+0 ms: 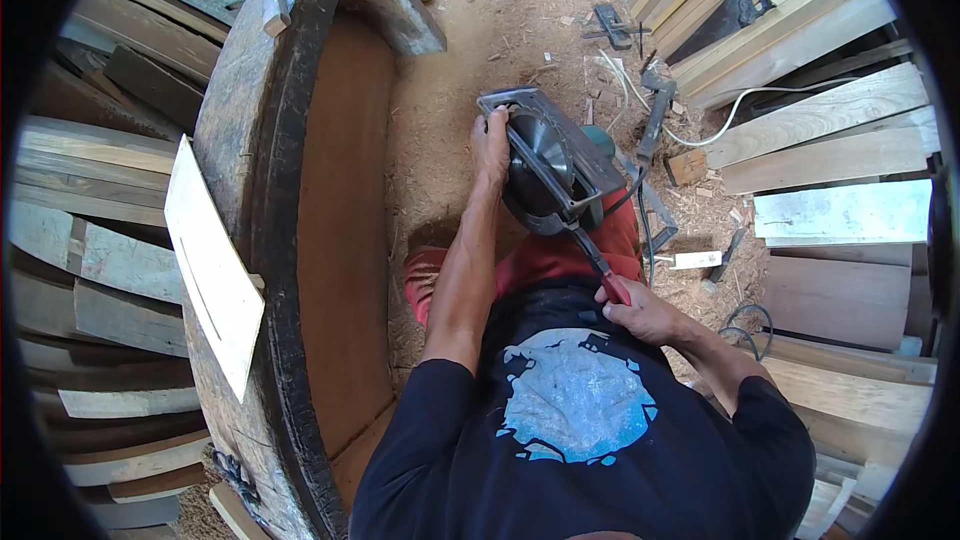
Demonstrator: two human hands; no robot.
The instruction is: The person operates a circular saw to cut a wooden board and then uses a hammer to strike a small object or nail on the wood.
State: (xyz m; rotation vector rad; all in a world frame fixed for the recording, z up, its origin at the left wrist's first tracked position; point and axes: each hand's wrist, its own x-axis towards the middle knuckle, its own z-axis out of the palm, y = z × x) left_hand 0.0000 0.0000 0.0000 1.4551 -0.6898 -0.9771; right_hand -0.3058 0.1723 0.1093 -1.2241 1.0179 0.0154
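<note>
A circular saw (pixel 602 162) lies turned over above my red-trousered lap, its metal base plate and round blade (pixel 546 152) facing up. My left hand (pixel 490 146) is closed on the far left edge of the saw, fingers wrapped round the plate near the blade. In my right hand (pixel 642 314) is a red-handled hand tool (pixel 597 260), perhaps pliers; its dark metal end reaches to the saw's near side by the blade. Whether its jaws grip anything there is too small to tell. A green part of the saw's body shows under the plate at right.
A heavy wooden workbench (pixel 238 105) runs along my left, a pale thin board (pixel 212 260) on it. Boards (pixel 800 130) are stacked on both sides. Sawdust and offcuts cover the floor (pixel 480 10). A handsaw (pixel 725 18), a clamp (pixel 655 115) and a white cord (pixel 740 105) lie at right.
</note>
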